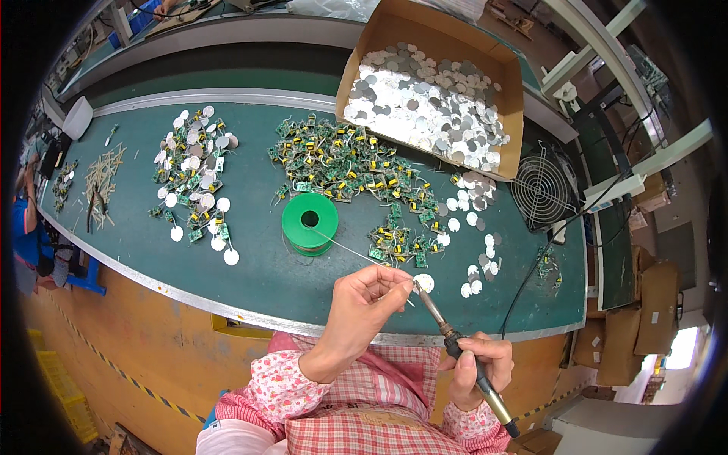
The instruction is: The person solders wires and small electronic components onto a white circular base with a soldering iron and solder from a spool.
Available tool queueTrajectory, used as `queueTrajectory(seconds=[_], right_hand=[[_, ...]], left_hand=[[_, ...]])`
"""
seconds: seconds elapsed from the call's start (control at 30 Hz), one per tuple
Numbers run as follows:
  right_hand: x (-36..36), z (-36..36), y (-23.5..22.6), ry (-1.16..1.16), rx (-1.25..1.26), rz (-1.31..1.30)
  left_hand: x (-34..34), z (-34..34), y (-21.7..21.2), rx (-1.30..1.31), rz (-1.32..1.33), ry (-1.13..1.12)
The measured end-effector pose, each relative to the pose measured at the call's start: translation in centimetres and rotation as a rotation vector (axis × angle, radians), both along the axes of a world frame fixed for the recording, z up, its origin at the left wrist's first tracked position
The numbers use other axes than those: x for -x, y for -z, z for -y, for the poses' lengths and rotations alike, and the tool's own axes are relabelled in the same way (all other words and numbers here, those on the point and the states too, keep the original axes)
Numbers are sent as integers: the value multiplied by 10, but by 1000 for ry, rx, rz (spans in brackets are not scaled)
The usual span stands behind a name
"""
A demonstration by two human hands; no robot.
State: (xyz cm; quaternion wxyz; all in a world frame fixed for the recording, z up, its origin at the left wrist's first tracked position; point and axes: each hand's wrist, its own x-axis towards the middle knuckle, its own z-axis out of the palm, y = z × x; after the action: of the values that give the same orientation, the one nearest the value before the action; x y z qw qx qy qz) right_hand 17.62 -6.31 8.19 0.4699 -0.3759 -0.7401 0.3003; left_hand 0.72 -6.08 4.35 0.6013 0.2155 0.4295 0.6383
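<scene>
A green-topped table (250, 284) with a pale metal edge stands in a workshop, on a yellow-orange floor (163, 341) crossed by striped tape. On its far right side, an open cardboard box (447, 32) holds a broad layer of silvery round discs (425, 98). A large heap of green circuit boards (334, 155) with yellow components fills the middle, and another cluster of boards mixed with discs (193, 171) lies to the left. A fan with a round wire guard (543, 188) stands near the right end; thin pale sticks (102, 178) are scattered near the left.

The green spool (327, 218) sits on the table in front of the large heap. A thin wire (355, 251) runs from it to the left hand (371, 294), whose thumb and forefinger are pinched together on it. Just beyond those fingertips is a white round disc (425, 282), above the table's near part; whether the fingers also grip it cannot be told. The right hand (481, 370) is curled around the dark grip of a soldering iron (432, 309), its metal tip pointing up and left, close beside that disc.
</scene>
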Motion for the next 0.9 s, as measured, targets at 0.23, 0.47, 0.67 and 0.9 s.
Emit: queueTrajectory(seconds=[0.23,0.47,0.67,0.9], right_hand=[[2,-3,2,-20,-48,39],[3,5,9,76,155,-266],[18,-13,19,66,206,-45],[16,-18,23,59,305,-116]], left_hand=[[1,1,1,6,-1,2],[3,4,-1,17,5,14],[-5,8,3,67,36,40],[-12,12,2,71,69,158]])
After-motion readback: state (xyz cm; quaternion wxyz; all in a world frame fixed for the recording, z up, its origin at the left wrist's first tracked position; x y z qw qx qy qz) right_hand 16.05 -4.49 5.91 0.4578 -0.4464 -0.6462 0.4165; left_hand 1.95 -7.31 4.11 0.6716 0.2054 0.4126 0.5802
